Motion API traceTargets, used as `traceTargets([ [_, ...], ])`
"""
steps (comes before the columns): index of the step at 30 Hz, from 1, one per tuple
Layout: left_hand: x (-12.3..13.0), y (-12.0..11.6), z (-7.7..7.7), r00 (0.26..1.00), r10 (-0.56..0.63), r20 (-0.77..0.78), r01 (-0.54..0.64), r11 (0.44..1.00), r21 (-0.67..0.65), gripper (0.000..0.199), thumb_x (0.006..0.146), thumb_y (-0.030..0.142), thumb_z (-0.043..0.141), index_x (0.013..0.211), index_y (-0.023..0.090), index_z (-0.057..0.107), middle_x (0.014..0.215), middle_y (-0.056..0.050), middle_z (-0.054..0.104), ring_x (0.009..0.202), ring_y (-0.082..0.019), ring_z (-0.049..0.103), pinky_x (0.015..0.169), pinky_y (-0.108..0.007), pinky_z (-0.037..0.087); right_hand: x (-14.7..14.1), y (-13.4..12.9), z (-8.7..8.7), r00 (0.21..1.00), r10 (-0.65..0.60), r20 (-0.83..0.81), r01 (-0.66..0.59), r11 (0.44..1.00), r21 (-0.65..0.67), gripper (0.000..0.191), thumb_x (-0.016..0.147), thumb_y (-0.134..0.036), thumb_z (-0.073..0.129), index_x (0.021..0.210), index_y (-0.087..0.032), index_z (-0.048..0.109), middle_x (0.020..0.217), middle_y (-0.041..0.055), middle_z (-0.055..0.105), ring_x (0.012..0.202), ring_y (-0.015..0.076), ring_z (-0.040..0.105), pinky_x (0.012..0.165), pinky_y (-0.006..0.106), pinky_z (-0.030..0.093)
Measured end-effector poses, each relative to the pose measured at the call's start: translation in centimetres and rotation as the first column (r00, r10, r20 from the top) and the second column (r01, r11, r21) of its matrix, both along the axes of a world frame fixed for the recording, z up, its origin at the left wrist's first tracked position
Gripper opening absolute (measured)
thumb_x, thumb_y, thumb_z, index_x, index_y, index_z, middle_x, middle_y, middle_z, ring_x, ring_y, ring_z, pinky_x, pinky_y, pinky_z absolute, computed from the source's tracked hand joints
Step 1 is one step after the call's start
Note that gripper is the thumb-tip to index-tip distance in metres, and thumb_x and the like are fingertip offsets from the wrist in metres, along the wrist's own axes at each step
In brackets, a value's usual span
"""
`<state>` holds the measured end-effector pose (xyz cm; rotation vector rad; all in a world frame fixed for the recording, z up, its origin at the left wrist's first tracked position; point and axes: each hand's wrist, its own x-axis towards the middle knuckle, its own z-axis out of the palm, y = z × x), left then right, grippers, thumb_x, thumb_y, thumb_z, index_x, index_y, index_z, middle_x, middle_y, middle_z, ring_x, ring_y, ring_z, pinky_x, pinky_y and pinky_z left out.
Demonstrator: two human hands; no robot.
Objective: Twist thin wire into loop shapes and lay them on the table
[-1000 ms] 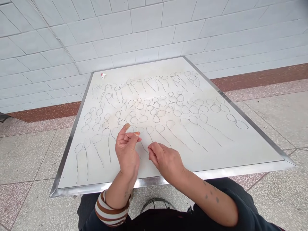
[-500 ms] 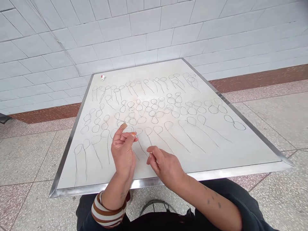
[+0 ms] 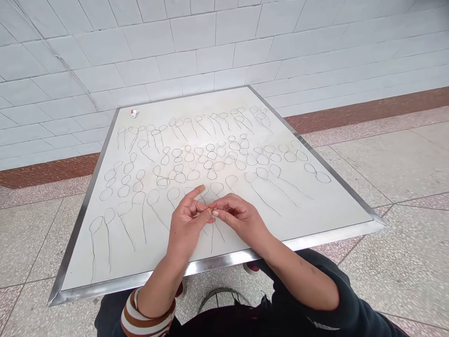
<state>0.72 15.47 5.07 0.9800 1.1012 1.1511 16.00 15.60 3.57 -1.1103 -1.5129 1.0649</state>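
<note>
My left hand [image 3: 191,215] and my right hand [image 3: 236,215] meet above the front part of the white table [image 3: 315,206]. Both pinch a thin wire [image 3: 201,206], which curves into a loop beside the left fingers; the fingertips hide the spot where they meet. Beneath and around them lie wires with one loop and a long straight tail, such as the looped wire [image 3: 270,201] to the right and another looped wire [image 3: 108,234] to the left. Farther back are wires bent into figure-eights [image 3: 317,173].
A small white and red object [image 3: 134,113] lies in the table's far left corner. Metal edging [image 3: 224,259] frames the tabletop. Behind stands a white tiled wall [image 3: 192,32]. A round metal frame [image 3: 224,295] shows below the table's front edge.
My right hand has moved up to my left hand, and their fingertips now meet on the wire. The view has shifted, so the table appears farther left.
</note>
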Motion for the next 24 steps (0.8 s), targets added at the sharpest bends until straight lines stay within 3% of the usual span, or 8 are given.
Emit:
traceTargets([
  [4,0.6,-0.1,-0.4,0.998,-0.045,0.040,0.045,0.999,-0.013,0.051,0.080,0.027,0.070,0.129,0.024,0.056,0.082,-0.001,0.064,0.083,-0.016,0.061,0.075,-0.035,0.056,0.2,0.2,-0.1,0.997,-0.023,-0.078,0.014,0.994,-0.108,0.015,0.087,-0.034,0.061,0.080,-0.021,0.063,0.078,0.0006,0.061,0.069,0.0123,0.053,0.065,0.027,0.047],
  [9,0.8,-0.2,-0.7,0.997,-0.063,0.035,0.064,0.998,-0.028,0.057,0.075,0.023,0.073,0.130,0.024,0.055,0.090,-0.005,0.067,0.090,-0.020,0.062,0.067,-0.031,0.055,0.3,0.4,-0.1,0.986,-0.069,-0.150,0.036,0.977,-0.212,0.018,0.086,-0.038,0.060,0.082,-0.021,0.060,0.071,-0.0019,0.057,0.060,0.0105,0.047,0.060,0.025,0.045],
  [14,1.0,-0.3,-0.9,0.999,-0.040,-0.018,0.040,0.999,-0.003,0.055,0.077,0.021,0.070,0.130,0.023,0.054,0.083,-0.002,0.067,0.075,-0.015,0.062,0.069,-0.030,0.053,0.1,0.5,0.0,0.982,-0.044,-0.182,0.002,0.974,-0.227,0.019,0.085,-0.040,0.060,0.083,-0.021,0.059,0.075,-0.0015,0.058,0.064,0.0111,0.051,0.062,0.026,0.048],
  [19,1.0,-0.5,-1.2,0.995,-0.013,-0.097,0.019,0.998,0.054,0.054,0.080,0.022,0.068,0.132,0.027,0.053,0.083,-0.001,0.064,0.079,-0.015,0.061,0.070,-0.029,0.053,0.0,0.5,0.2,0.975,-0.029,-0.220,-0.020,0.976,-0.218,0.017,0.080,-0.036,0.066,0.082,-0.020,0.058,0.076,-0.0015,0.059,0.068,0.0114,0.054,0.066,0.027,0.048],
  [24,1.6,-1.1,-1.5,0.991,-0.118,-0.063,0.122,0.991,0.056,0.060,0.085,0.025,0.063,0.141,0.028,0.042,0.079,-0.001,0.061,0.083,-0.017,0.060,0.066,-0.027,0.051,0.3,0.8,0.0,0.946,-0.072,-0.316,-0.012,0.966,-0.258,0.013,0.081,-0.032,0.065,0.083,-0.021,0.058,0.068,-0.0046,0.053,0.061,0.0103,0.050,0.060,0.025,0.046],
])
